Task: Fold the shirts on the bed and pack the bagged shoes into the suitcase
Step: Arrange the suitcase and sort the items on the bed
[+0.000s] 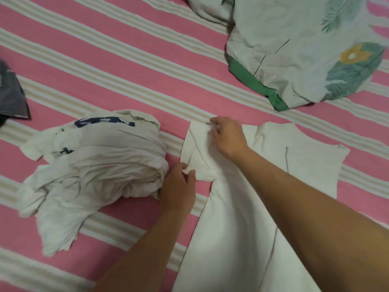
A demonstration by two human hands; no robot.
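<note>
Bed (126, 60) under pink sheet with cream stripes, fills the view. Leaf-print quilt (294, 49), green-edged, bunched at far right. White shirt (305, 165) spread flat at near right, its left sleeve folded inward across the body. Heap of white shirts (101, 165), one with dark blue lettering, just left of it. Dark bag (12, 95) at left edge. Right hand (228, 137) on the folded sleeve, fingers curled, pinching cloth. Left hand (179, 186) lower down, fingers and thumb pinching the sleeve's edge.

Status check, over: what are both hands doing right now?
Left hand pinches sleeve edge of white shirt. Right hand grips same sleeve near shoulder. Crumpled shirt pile lies close beside, left.
</note>
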